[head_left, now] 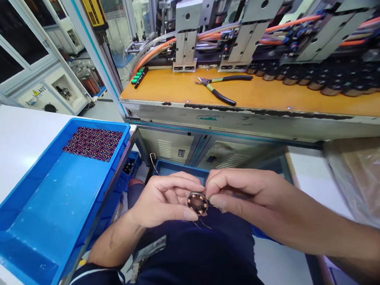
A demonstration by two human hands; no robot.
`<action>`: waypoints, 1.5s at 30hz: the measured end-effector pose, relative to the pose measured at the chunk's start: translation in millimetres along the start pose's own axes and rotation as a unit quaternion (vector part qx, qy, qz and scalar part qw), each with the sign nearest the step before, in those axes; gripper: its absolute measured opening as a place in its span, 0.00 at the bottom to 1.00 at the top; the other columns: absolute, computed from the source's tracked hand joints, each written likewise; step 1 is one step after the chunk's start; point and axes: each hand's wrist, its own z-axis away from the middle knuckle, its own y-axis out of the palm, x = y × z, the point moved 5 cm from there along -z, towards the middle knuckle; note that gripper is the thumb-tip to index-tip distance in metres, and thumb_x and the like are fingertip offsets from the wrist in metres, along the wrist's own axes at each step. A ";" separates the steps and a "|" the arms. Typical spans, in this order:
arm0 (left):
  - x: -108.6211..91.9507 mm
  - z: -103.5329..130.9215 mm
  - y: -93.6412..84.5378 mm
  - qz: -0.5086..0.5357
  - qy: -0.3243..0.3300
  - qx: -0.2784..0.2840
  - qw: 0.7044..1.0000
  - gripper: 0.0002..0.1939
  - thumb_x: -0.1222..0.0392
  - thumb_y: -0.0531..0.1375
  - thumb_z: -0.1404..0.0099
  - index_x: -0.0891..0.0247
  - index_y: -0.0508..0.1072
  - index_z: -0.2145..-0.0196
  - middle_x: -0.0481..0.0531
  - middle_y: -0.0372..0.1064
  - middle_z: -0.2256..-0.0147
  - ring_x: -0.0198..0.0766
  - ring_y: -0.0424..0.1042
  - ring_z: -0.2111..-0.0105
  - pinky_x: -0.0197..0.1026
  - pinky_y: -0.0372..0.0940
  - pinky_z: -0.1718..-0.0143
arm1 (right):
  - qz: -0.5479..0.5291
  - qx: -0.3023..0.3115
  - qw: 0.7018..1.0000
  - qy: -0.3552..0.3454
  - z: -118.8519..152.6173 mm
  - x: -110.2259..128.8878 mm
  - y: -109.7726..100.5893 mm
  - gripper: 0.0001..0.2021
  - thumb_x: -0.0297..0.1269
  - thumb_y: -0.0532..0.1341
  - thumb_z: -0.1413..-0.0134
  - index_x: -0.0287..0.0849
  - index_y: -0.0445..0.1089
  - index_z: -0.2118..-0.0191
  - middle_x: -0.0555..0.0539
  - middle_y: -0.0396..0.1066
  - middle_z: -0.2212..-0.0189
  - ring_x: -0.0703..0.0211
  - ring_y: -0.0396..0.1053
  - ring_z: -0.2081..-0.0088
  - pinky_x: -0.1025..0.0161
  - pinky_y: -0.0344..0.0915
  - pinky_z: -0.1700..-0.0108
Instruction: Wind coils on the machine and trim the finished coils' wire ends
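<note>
In front of my body, my left hand (pixel 171 199) grips a small ring-shaped motor stator (pixel 198 203) between thumb and fingers. The stator has a dark rim, with copper windings around its open centre. Thin wires (pixel 203 224) hang loose below it. My right hand (pixel 243 191) is closed in a pinch at the stator's right edge. A fine wire (pixel 219 209) shows by the right thumb and fingertips; its far end is hidden by them.
At left, a blue tray (pixel 50 206) on a white table (pixel 7 126) holds many small dark parts (pixel 93 143) at its far end. Ahead, pliers (pixel 218 87), a marker (pixel 141 77) and rows of dark cylindrical parts (pixel 329 78) lie on an orange machine bench (pixel 162 89). Plastic-wrapped cardboard (pixel 367 181) stands right.
</note>
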 end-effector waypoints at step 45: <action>13.3 2.5 2.0 0.115 -0.061 0.020 0.991 0.17 0.65 0.73 0.50 0.64 0.80 0.61 0.50 0.71 0.61 0.32 0.78 0.70 0.32 0.73 0.67 | 0.240 -0.093 0.917 -0.306 11.0 10.5 1.8 0.05 0.26 0.62 0.39 0.40 0.71 0.59 0.49 0.75 0.66 0.65 0.70 0.65 0.66 0.68 0.62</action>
